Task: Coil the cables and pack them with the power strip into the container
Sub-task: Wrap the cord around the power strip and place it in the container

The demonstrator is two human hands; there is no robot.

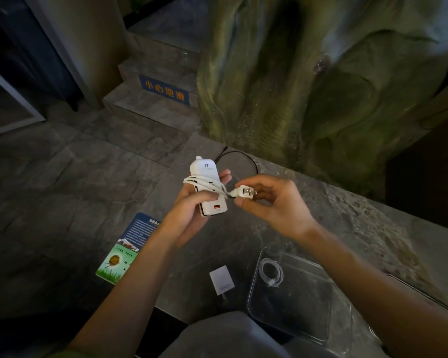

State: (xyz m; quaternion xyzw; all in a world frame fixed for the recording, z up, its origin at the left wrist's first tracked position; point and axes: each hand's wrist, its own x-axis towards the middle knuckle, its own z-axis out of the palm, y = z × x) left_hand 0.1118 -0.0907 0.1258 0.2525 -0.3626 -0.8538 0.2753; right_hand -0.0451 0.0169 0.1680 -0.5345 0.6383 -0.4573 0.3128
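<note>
A printed leaflet lies low on the left, by the edge of the stone worktop; whether it rests on the floor or leans on the edge cannot be told. Farther back, a blue sign with yellow characters is fixed to the face of 1 step. The left grip is raised above the worktop and closed round a white power strip, fingers behind it and thumb across the front, holding the strip on end with its orange port lowest. A white cord is wound several times round the middle of the strip, under that thumb. Below, a white charger lies flat on the worktop, just left of the container. The cord's plug sticks out to the right of the strip, its 2 prongs pointing right. Behind the hands a black cable loops on the worktop. The right grip pinches the plug between thumb and curled fingers, close beside the strip. Near the front edge stands a clear container, open on top, with 1 coiled white cable lying in its far left corner. A moulded tree trunk rises behind the worktop.
</note>
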